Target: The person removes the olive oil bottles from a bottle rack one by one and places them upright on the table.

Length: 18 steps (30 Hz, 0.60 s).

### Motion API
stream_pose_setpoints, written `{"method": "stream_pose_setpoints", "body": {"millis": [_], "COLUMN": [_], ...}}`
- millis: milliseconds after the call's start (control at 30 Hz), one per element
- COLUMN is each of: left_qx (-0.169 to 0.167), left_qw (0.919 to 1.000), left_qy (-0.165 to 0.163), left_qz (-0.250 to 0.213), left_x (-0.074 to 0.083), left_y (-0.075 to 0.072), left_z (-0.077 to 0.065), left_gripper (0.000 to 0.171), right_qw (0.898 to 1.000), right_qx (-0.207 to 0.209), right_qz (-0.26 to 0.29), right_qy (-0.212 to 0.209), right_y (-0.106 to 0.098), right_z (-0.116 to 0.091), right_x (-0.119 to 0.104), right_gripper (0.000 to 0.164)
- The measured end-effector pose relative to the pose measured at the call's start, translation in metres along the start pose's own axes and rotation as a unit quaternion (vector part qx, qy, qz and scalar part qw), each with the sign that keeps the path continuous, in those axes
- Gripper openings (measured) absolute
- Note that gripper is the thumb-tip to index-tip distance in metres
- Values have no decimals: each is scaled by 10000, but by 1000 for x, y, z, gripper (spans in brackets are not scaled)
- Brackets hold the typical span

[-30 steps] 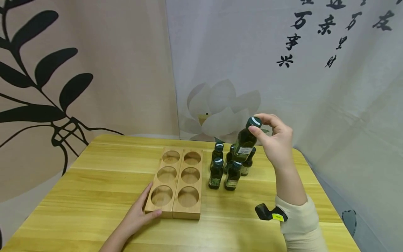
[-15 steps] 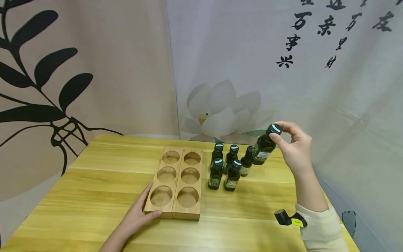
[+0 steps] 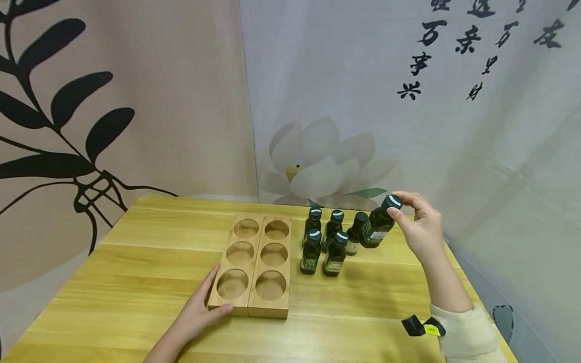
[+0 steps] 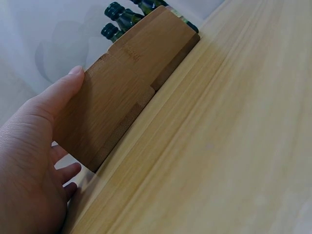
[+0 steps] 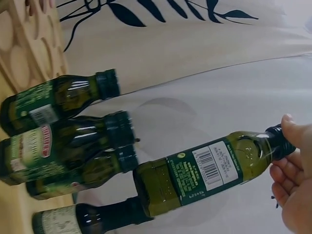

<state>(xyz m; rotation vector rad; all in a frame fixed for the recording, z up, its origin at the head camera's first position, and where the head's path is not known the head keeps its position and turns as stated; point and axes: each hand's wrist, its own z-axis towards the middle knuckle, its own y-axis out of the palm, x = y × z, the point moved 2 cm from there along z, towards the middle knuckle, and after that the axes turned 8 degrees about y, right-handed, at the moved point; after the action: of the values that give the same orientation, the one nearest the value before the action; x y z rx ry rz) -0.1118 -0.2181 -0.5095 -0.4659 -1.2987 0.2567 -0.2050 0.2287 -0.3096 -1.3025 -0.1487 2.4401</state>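
My right hand (image 3: 422,227) pinches a small dark green glass oil bottle (image 3: 378,228) by its cap. The bottle hangs tilted above the table, its base swung left towards the standing bottles. In the right wrist view, a barcode label (image 5: 214,165) shows on its side. My left hand (image 3: 199,305) holds the near left corner of a wooden holder (image 3: 256,259), thumb on the front face and fingers along the left side. Two rows of round recesses run down the holder, with nothing in them. The holder's front face (image 4: 107,102) fills much of the left wrist view.
Several similar bottles (image 3: 310,254) stand close together right of the holder. A slimmer dark bottle (image 3: 354,237) with a pale label stands at their right, beside the held bottle. Under everything lies the wooden table (image 3: 136,282), with a printed cloth (image 3: 317,101) hanging behind it.
My right hand has carried the bottle rightwards, away from above the standing group, and then lowered it somewhat. The left hand and the holder have stayed in place.
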Motion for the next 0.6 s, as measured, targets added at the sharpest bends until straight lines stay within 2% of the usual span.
{"method": "stream_pose_setpoints", "body": {"millis": [233, 467, 600], "left_qx": [-2, -15, -11], "left_qw": [10000, 9999, 9999], "left_qy": [72, 38, 72], "left_qz": [-47, -92, -81], "left_x": [1, 2, 2], "left_y": [0, 0, 0], "left_z": [0, 0, 0], "left_gripper": [99, 99, 99], "right_qw": [9997, 9992, 9983], "right_qx": [-96, -101, -112], "right_qz": [-191, -299, -488], "right_qy": [125, 259, 295], "right_y": [5, 13, 16], "right_z": [-10, -25, -30], "right_x": [16, -6, 1], "right_gripper": [26, 25, 25]}}
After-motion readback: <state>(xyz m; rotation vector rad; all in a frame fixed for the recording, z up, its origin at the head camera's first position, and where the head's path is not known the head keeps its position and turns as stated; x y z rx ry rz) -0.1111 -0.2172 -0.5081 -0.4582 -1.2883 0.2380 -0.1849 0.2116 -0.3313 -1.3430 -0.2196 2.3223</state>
